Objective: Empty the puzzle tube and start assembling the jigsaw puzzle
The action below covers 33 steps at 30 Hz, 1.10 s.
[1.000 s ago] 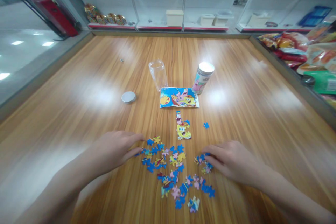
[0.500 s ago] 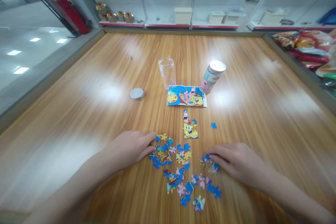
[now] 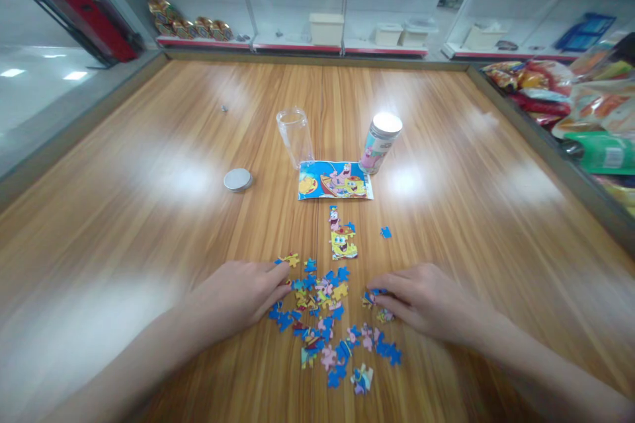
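My left hand (image 3: 248, 292) rests at the left edge of a loose heap of jigsaw puzzle pieces (image 3: 322, 291). Its thumb and forefinger nearly meet around a small orange-yellow piece, mostly hidden by the fingertips. On the right, my right hand (image 3: 421, 294) has its fingers bent down over a small cluster of puzzle pieces (image 3: 384, 315), pinching a blue one that is partly covered. Beyond the heap is a joined strip of puzzle (image 3: 343, 243) with yellow and pink cartoon faces. A lone blue piece (image 3: 385, 232) lies to its right.
Behind the joined strip lies a cartoon picture sheet (image 3: 335, 180). A clear plastic cup (image 3: 296, 139) and a printed can (image 3: 380, 143) stand at its far corners. A silver lid (image 3: 237, 180) is to the left. Snack bags (image 3: 540, 89) sit past the table's right edge.
The view has swung slightly right, so everything sits further left. Near my left hand, some pieces have shifted within the heap. My right hand stays at its small cluster.
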Each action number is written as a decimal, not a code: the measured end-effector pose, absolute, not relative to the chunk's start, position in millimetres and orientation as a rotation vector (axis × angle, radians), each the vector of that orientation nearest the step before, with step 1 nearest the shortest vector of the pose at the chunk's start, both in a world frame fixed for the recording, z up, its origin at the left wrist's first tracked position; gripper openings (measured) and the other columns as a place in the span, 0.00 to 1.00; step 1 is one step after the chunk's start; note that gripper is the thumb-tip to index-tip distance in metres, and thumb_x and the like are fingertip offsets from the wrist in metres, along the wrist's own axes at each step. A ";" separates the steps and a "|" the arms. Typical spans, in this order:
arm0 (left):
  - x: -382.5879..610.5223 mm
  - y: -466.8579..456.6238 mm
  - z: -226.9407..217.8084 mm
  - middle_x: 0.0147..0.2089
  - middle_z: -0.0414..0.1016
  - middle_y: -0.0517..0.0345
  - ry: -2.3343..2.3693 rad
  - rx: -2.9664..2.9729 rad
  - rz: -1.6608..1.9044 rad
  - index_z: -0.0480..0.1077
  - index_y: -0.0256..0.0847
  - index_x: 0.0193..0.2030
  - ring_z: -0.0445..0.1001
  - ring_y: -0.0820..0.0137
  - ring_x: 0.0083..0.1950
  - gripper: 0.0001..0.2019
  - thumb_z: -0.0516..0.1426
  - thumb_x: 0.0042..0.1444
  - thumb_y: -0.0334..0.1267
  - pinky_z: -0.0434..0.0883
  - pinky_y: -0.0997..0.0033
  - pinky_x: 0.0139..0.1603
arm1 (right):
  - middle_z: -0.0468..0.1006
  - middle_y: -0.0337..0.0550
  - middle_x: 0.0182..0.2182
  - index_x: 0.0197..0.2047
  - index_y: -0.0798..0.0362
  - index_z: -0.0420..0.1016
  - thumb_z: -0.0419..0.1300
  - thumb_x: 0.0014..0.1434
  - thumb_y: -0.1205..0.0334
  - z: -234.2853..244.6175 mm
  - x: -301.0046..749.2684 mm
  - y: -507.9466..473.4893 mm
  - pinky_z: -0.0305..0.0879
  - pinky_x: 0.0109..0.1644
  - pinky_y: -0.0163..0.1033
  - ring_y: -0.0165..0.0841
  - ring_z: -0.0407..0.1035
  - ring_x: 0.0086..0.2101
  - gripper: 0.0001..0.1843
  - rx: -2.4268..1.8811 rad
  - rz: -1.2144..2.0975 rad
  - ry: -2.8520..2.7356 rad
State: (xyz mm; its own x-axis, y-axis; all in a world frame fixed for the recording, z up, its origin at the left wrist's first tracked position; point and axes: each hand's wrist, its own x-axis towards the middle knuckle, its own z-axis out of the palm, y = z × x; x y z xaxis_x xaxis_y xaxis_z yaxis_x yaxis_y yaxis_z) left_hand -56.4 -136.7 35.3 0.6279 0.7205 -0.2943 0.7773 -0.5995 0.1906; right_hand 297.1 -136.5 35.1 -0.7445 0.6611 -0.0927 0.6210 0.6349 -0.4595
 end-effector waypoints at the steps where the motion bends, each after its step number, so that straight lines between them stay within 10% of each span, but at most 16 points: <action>1: -56.8 -136.2 35.7 0.35 0.78 0.56 1.202 2.565 -0.258 0.67 0.41 0.40 0.77 0.65 0.30 0.10 0.50 0.71 0.41 0.55 0.69 0.25 | 0.82 0.38 0.31 0.47 0.51 0.77 0.56 0.70 0.60 35.3 297.0 -136.4 0.54 0.31 0.36 0.29 0.74 0.28 0.10 -1.084 0.727 -2.754; 15: -34.2 -148.5 51.8 0.41 0.82 0.58 0.633 2.574 -0.081 0.69 0.51 0.61 0.80 0.66 0.36 0.16 0.53 0.69 0.36 0.68 0.68 0.30 | 0.82 0.39 0.30 0.49 0.49 0.77 0.54 0.69 0.60 47.5 292.9 -142.8 0.49 0.29 0.39 0.29 0.73 0.26 0.12 -0.991 0.743 -2.858; 29: -32.4 -151.1 56.2 0.31 0.77 0.56 0.579 2.650 -0.041 0.75 0.44 0.39 0.74 0.69 0.28 0.12 0.51 0.69 0.35 0.62 0.67 0.25 | 0.81 0.38 0.30 0.45 0.48 0.76 0.51 0.71 0.60 55.2 285.4 -156.0 0.51 0.31 0.40 0.31 0.73 0.29 0.12 -0.838 0.895 -2.937; 33: -29.4 -152.3 52.5 0.34 0.78 0.55 0.636 2.653 0.053 0.72 0.43 0.57 0.76 0.67 0.31 0.14 0.50 0.70 0.39 0.67 0.66 0.26 | 0.82 0.41 0.32 0.51 0.50 0.75 0.52 0.71 0.59 56.1 286.0 -153.7 0.52 0.30 0.40 0.32 0.74 0.29 0.13 -0.880 0.830 -2.922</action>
